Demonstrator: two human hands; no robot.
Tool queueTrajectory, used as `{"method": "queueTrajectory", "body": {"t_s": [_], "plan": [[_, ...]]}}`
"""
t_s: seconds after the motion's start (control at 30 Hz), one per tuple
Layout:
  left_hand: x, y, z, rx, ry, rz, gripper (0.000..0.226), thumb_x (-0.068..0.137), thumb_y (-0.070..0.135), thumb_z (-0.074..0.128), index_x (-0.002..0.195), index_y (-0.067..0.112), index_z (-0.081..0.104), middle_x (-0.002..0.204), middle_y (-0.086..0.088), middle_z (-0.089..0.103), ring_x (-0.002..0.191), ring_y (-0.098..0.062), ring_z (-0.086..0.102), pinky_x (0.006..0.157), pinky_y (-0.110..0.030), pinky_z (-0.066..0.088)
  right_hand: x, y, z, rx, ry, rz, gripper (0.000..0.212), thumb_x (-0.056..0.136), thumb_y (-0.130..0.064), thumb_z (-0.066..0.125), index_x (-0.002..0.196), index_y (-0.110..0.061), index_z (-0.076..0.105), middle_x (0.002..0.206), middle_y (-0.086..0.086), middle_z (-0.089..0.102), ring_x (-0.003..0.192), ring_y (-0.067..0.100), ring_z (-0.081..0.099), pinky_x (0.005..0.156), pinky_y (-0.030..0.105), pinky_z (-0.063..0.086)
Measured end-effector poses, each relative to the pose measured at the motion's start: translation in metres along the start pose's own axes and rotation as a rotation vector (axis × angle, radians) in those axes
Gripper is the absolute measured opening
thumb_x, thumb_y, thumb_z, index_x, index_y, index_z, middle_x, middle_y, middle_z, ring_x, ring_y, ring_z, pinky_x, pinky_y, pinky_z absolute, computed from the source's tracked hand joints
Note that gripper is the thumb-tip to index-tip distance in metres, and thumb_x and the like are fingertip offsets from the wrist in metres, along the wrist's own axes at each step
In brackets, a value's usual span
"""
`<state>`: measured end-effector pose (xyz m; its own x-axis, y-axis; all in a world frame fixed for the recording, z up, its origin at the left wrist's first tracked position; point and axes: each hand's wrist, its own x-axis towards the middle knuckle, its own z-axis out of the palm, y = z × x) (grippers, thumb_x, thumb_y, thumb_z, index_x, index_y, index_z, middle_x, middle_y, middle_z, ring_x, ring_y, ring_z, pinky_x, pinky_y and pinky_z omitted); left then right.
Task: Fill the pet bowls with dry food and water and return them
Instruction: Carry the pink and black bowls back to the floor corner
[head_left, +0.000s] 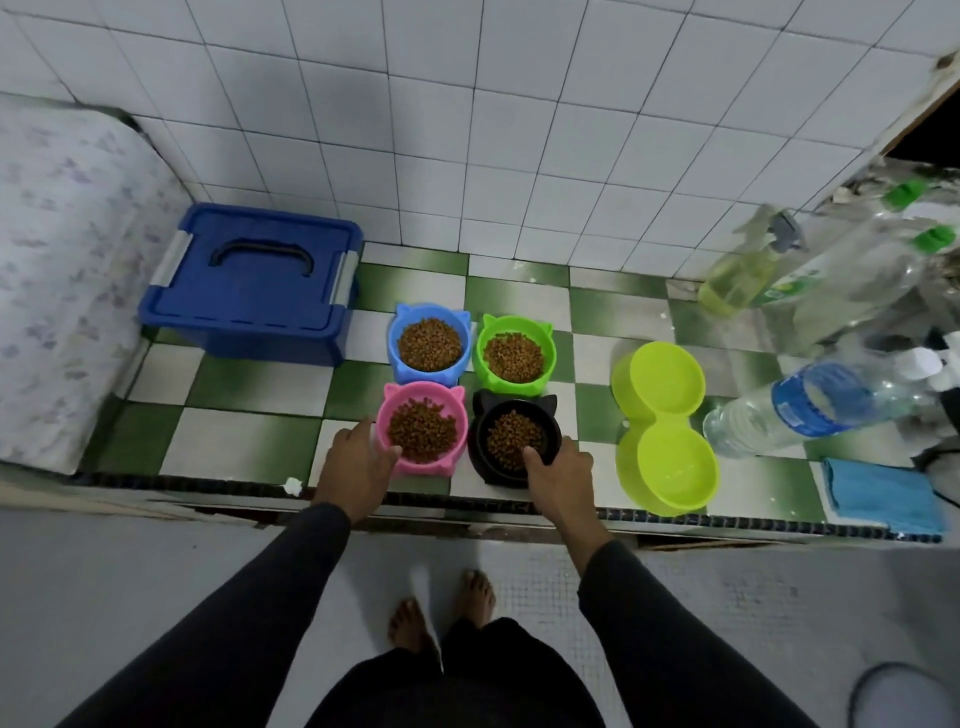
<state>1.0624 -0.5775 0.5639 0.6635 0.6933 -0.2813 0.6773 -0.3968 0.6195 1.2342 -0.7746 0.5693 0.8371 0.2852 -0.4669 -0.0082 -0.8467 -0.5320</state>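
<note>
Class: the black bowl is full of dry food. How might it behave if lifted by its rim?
The black bowl looks like rigid plastic, so it probably won't flex. Its food sits loose and uncovered, so tilting would likely spill it. The right hand grips only its near rim, so it may tip away.

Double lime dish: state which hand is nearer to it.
Right. The right hand grips the black bowl just left of the double lime dish; the left hand is farther left, at the pink bowl.

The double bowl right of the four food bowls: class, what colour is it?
The double bowl is lime green, seen clearly in the head view.
</note>
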Motion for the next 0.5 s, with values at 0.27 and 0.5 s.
{"method": "queueTrajectory", "body": {"t_s": [0.27,0.5], "plan": [[0.019,-0.011,0.015,-0.093,0.003,-0.171,0.009,0.097,0.030,0.063,0.096,0.022,0.065,0.095,-0.009,0.067,0.082,-0.020,0.065,0.074,-0.034,0.049,0.023,0.009,0.006,0.020,-0.043,0.123,0.051,0.099,-0.034,0.059,0.138,-0.004,0.047,0.131,0.027,0.051,0.124,0.040,0.046,0.099,0.037,0.042],[0.020,-0.006,0.016,-0.117,0.024,-0.166,0.010,0.098,0.019,0.066,0.099,0.010,0.070,0.095,-0.010,0.067,0.071,-0.006,0.060,0.075,-0.027,0.054,0.028,0.007,0.005,0.003,-0.035,0.201,0.044,0.100,-0.028,0.057,0.132,0.003,0.053,0.131,0.028,0.052,0.115,0.042,0.055,0.095,0.037,0.046]]}}
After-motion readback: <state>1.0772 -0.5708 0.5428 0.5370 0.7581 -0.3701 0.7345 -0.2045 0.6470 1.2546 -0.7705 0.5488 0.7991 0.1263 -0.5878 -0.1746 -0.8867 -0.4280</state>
